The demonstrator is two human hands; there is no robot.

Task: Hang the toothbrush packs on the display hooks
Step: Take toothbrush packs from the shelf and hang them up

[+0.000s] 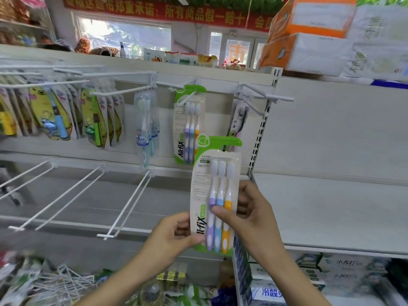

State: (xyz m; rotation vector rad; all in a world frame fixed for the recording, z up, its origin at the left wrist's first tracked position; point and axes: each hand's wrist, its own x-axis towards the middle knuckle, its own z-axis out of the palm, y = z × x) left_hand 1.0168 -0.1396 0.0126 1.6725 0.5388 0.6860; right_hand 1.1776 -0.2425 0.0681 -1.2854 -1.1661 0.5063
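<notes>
Now I have one toothbrush pack (215, 195) up in front of the shelf, held in both hands. My left hand (174, 234) pinches the lower left edge of the card, thumb on the front and fingers behind. My right hand (247, 215) wraps the right side, with its thumb pressed on the blue brush, so each grip is closed on the pack. The pack stands nearly upright, its green top with the hanging slot pointing up. Above it and a bit to the left, a twin pack (189, 124) already hangs on a white hook (176, 87), and I think that hook is the one to use. To do this well, I should lift the pack until the slot in the green top is level with the hook's tip, keep the card flat and facing me, then push it straight back along the wire. I should hold it low, as I do now, so my fingers stay out of the slot's way. The empty long hooks (130, 202) lower down on the left are another spot, but they sit farther from the pack.
</notes>
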